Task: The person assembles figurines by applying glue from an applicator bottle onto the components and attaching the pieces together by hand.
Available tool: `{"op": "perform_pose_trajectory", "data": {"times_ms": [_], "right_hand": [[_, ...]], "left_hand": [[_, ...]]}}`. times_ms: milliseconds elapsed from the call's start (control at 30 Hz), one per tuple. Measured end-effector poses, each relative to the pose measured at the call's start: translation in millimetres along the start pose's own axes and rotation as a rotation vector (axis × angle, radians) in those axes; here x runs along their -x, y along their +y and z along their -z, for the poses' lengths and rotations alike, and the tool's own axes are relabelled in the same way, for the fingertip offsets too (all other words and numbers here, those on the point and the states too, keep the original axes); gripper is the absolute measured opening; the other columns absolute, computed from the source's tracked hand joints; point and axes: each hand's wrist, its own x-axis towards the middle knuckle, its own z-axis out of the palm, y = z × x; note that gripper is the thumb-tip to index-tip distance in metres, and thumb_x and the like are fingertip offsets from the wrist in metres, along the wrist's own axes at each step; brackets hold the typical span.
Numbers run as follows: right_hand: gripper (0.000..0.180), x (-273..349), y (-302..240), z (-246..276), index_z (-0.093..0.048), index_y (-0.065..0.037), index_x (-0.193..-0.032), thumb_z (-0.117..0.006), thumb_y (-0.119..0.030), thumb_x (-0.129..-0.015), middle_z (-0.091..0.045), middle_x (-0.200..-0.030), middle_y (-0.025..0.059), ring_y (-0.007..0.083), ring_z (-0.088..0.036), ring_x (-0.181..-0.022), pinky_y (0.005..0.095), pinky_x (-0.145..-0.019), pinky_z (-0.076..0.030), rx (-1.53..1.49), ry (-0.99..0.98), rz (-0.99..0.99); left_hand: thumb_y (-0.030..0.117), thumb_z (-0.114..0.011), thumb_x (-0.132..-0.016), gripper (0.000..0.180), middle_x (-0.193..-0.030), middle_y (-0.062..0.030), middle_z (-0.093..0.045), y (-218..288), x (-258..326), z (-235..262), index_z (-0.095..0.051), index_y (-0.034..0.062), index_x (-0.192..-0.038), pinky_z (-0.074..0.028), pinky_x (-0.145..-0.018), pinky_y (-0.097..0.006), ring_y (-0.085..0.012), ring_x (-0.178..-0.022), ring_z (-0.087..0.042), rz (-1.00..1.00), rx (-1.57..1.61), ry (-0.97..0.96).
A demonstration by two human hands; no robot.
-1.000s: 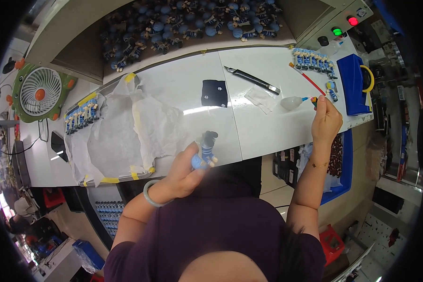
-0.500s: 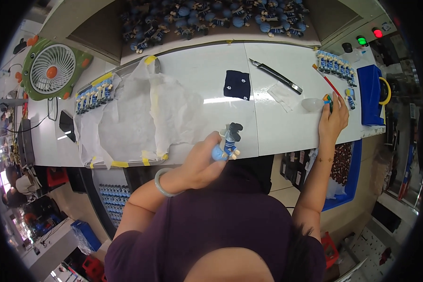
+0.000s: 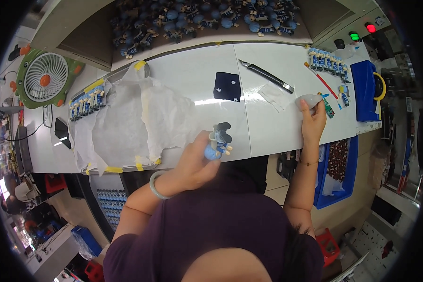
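Near the table's front edge my left hand [image 3: 196, 162] is closed on a small doll figurine [image 3: 217, 141]. The figurine is upside down, its light-blue round head low and its dark shoes uppermost. On the right, my right hand [image 3: 313, 123] has its thumb and fingers around a translucent squeeze bottle [image 3: 307, 100] with a blue tip pointing right. Just beyond those fingers lies a small green object [image 3: 328, 110], partly hidden. A red-handled brush [image 3: 321, 79] and a single figurine [image 3: 344, 95] lie close by.
A black utility knife [image 3: 267, 76], a white cloth [image 3: 276, 97] and a dark navy cloth [image 3: 227, 86] lie mid-table. Figurines line up at the right [image 3: 329, 64] and left [image 3: 87, 102]. White paper [image 3: 122, 127] covers the left. A green fan [image 3: 45, 80] and blue holder [image 3: 365, 91] flank the table.
My right hand has come slightly left and taken hold of the squeeze bottle that lay beside it. My left hand still holds the figurine. The whole view has shifted a little.
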Motion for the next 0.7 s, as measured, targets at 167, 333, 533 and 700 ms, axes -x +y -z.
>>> {"op": "perform_pose_trajectory", "data": {"times_ms": [167, 333, 533, 700], "right_hand": [[0.029, 1.6, 0.4, 0.4, -0.051, 0.001, -0.098, -0.062, -0.02, -0.081, -0.057, -0.09, 0.006, 0.0117, -0.051, -0.082, 0.0229, -0.075, -0.04, -0.117, -0.006, -0.017], [0.028, 1.0, 1.9, -2.2, -0.051, 0.001, -0.097, -0.063, -0.018, -0.08, -0.056, -0.089, 0.0055, 0.0111, -0.05, -0.082, 0.0231, -0.075, -0.04, -0.143, 0.024, -0.002], [0.028, 2.2, 9.6, 1.8, -0.051, 0.001, -0.093, -0.066, -0.016, -0.078, -0.056, -0.089, 0.0061, 0.0109, -0.049, -0.081, 0.0229, -0.074, -0.04, -0.06, 0.05, -0.022], [0.029, 1.2, 0.2, -0.7, -0.051, 0.001, -0.092, -0.067, -0.016, -0.076, -0.056, -0.086, 0.0067, 0.0124, -0.05, -0.08, 0.024, -0.074, -0.04, 0.028, 0.041, 0.002]], "left_hand": [[0.007, -0.047, -0.073, 0.039, -0.085, -0.0127, -0.057, -4.0, -1.5, -0.6, -0.039, -0.0004, -0.111, -0.043, -0.066, -0.032, -0.0247, -0.07, -0.055, -0.039, 0.008, -0.014], [0.007, -0.048, -0.072, 0.041, -0.084, -0.0129, -0.057, -4.9, -2.6, -0.5, -0.039, -0.0003, -0.111, -0.044, -0.065, -0.032, -0.0262, -0.07, -0.057, -0.047, 0.018, 0.002], [0.019, -0.05, -0.078, 0.035, -0.089, -0.009, -0.046, 1.0, 3.2, 1.9, -0.043, -0.0024, -0.104, -0.04, -0.07, -0.026, -0.016, -0.076, -0.047, 0.008, -0.005, -0.04], [0.015, -0.05, -0.075, 0.034, -0.082, -0.01, -0.056, -4.4, 4.1, 4.3, -0.043, -0.0029, -0.102, -0.044, -0.062, -0.028, -0.0197, -0.068, -0.055, -0.095, -0.081, -0.086]]}}
